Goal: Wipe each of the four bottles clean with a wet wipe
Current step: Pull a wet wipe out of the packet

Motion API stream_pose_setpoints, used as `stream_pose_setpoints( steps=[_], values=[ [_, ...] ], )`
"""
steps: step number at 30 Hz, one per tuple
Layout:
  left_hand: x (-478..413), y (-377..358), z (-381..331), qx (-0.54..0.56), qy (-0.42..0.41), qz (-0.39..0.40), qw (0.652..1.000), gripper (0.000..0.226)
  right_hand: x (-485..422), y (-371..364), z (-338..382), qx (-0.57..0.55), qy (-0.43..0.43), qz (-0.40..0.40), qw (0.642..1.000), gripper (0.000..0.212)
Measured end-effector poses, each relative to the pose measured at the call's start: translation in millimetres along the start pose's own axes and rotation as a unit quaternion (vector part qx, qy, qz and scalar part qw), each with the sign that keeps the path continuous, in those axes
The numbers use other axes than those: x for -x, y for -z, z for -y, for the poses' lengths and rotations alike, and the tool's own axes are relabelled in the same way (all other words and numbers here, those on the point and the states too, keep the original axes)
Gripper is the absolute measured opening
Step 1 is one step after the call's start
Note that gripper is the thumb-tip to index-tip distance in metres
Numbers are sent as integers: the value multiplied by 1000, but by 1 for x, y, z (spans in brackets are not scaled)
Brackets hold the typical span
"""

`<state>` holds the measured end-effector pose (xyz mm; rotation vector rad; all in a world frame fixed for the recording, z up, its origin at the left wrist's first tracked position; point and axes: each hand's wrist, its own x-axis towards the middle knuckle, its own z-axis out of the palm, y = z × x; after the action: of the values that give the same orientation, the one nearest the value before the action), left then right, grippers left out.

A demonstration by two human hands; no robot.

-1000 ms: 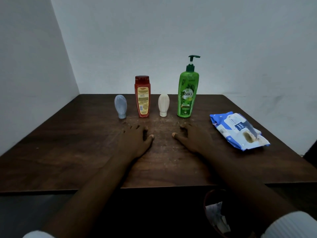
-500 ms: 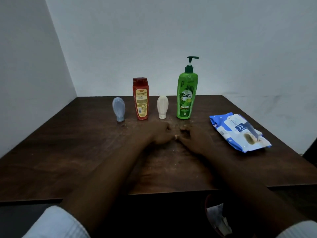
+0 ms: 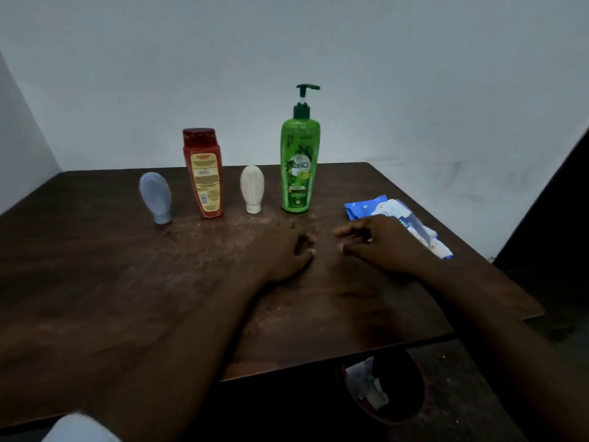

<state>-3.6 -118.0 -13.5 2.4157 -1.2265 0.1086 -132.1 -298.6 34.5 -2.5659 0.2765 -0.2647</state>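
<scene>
Centrally, four bottles stand upright in a row on the dark tabletop [image 3: 95, 266]. The green pump bottle [image 3: 299, 164] (the tallest) serves as reference. Just to its left is a small white bottle [image 3: 252, 189] resting on its cap, further left a red bottle [image 3: 204, 173], and farthest left a small blue-grey bottle [image 3: 156, 197], also cap down. Right of the green pump bottle, and nearer the viewer, lies the blue-and-white wet wipe pack [image 3: 366, 207]. In front of the green pump bottle the left hand [image 3: 280, 253] rests palm down, fingers relaxed and empty. The right hand [image 3: 382, 247], fingers loosely bent and holding nothing, overlaps the pack's near-left part; contact cannot be judged.
</scene>
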Motion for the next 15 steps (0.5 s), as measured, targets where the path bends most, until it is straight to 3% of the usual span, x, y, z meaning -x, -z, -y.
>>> stream_pose_setpoints(
  steps=[6,9,15],
  values=[
    [-2,-5,-2,1,-8,-6,1000,33,-6,59,-36,92,-51,-145,984,14],
    [-1,-4,-13,85,-31,-11,996,31,-8,74,-55,107,-71,-202,971,9],
    [-18,-7,-47,155,-73,-4,985,26,-12,66,-79,99,-120,-164,974,2]
  ],
)
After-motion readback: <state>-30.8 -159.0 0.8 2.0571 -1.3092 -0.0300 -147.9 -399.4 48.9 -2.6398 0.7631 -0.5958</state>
